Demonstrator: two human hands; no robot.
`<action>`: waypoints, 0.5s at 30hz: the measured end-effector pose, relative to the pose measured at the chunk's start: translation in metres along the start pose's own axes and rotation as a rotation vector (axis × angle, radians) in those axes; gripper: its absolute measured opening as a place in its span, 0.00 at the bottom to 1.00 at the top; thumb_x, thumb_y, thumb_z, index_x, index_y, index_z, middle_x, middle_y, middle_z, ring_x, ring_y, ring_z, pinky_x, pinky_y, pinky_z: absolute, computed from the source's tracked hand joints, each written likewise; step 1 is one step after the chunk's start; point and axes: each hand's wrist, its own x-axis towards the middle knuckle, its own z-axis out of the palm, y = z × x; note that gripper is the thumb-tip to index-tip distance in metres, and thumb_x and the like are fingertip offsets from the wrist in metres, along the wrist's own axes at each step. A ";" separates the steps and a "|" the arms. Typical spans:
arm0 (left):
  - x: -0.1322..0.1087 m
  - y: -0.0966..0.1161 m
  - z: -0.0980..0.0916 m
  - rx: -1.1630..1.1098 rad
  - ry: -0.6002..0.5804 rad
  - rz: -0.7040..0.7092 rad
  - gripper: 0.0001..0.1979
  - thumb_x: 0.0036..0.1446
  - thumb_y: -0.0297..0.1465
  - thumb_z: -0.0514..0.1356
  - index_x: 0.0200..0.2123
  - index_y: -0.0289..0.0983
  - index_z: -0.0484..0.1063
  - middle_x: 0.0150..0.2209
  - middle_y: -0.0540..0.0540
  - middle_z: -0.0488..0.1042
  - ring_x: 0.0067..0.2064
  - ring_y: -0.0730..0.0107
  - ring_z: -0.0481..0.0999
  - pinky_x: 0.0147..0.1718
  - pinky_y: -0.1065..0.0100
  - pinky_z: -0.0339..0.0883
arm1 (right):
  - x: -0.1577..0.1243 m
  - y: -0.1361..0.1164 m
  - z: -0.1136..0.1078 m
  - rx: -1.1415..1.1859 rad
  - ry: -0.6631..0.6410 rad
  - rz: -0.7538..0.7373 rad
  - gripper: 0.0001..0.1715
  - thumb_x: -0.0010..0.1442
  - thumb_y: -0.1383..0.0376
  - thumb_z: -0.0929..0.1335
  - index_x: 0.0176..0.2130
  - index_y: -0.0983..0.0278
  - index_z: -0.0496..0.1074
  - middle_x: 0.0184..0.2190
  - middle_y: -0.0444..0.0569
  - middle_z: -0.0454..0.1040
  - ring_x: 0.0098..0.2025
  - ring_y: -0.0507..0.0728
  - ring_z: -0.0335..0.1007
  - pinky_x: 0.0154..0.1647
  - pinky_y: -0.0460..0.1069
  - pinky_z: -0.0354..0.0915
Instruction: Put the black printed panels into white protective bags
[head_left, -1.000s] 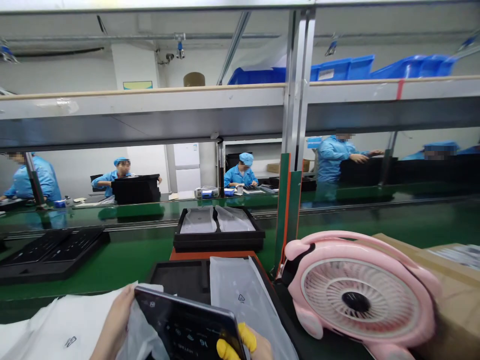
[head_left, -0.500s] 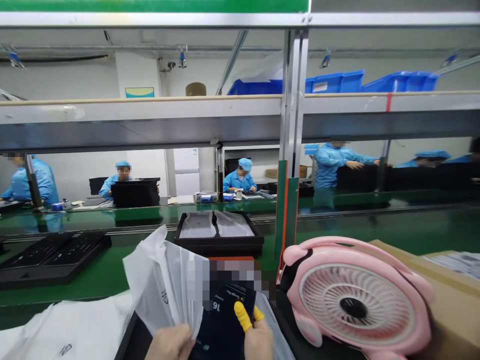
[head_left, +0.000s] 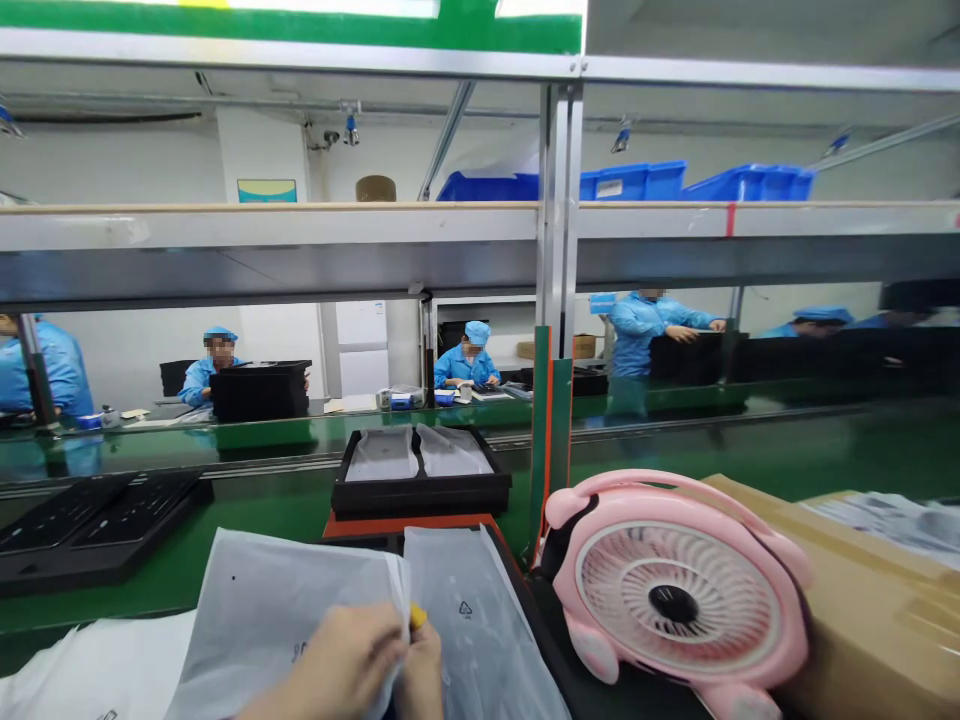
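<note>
Both hands, left hand (head_left: 337,665) and right hand (head_left: 424,665), met at the frame's bottom, fingers pinched closed on the translucent white plastic bag (head_left: 277,615) above the green surface (head_left: 187,550). A loose pinch risked the bag slipping toward the pink desk fan (head_left: 675,590).

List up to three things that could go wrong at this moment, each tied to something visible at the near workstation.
1. Both hands, left hand and right hand, pinch the white bag by one edge; it might slip or tear.
2. The pink fan faces this way; if running, it could flutter the thin film.
3. The bagged piece lies close by and might get knocked.
</note>
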 end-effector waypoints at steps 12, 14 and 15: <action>-0.014 -0.051 -0.092 -0.259 0.202 -0.481 0.14 0.45 0.43 0.56 0.23 0.38 0.67 0.22 0.53 0.70 0.28 0.67 0.70 0.28 0.71 0.61 | 0.061 -0.126 -0.023 0.138 -0.470 -0.187 0.39 0.34 0.39 0.71 0.39 0.62 0.73 0.44 0.54 0.70 0.47 0.59 0.65 0.54 0.55 0.60; -0.021 -0.061 -0.080 -0.404 0.305 -0.556 0.20 0.42 0.50 0.58 0.27 0.37 0.69 0.24 0.52 0.72 0.29 0.65 0.71 0.29 0.70 0.63 | 0.067 -0.135 -0.031 -0.014 -0.612 -0.281 0.42 0.36 0.34 0.67 0.41 0.61 0.73 0.56 0.55 0.61 0.58 0.63 0.55 0.61 0.58 0.50; -0.024 -0.065 -0.075 -0.463 0.344 -0.593 0.23 0.40 0.52 0.58 0.29 0.37 0.70 0.24 0.51 0.73 0.30 0.64 0.71 0.30 0.70 0.64 | 0.068 -0.138 -0.034 -0.166 -0.678 -0.328 0.42 0.36 0.35 0.68 0.41 0.60 0.74 0.59 0.54 0.56 0.61 0.65 0.49 0.63 0.60 0.45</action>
